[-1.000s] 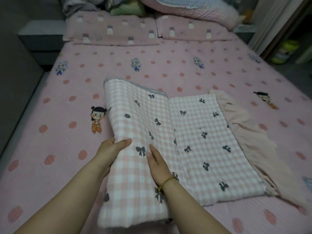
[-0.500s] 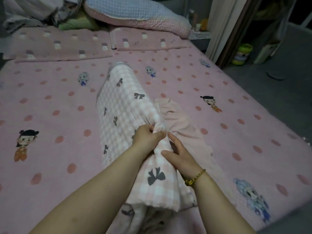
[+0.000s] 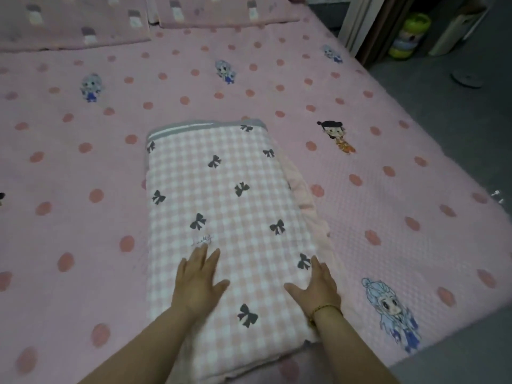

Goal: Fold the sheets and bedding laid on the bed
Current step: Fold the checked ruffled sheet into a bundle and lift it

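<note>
Folded bow blanket (image 3: 221, 195) on my pink bed (image 3: 83, 231), my left hand (image 3: 198, 284) flat at its 7 o'clock, right hand (image 3: 318, 286) at 5 o'clock, fingers (image 3: 200, 257) straight

Blanket (image 3: 230, 212) centred on bed (image 3: 69, 189), long axis running away. Left hand (image 3: 198, 284) and right hand (image 3: 318, 289) flat on near end (right one at the edge). Pillows (image 3: 77, 20) behind, floor (image 3: 457, 120) right.

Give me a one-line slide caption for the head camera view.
Both hands, left and right, press flat on a folded pink gingham blanket on a polka-dot bed.
</note>
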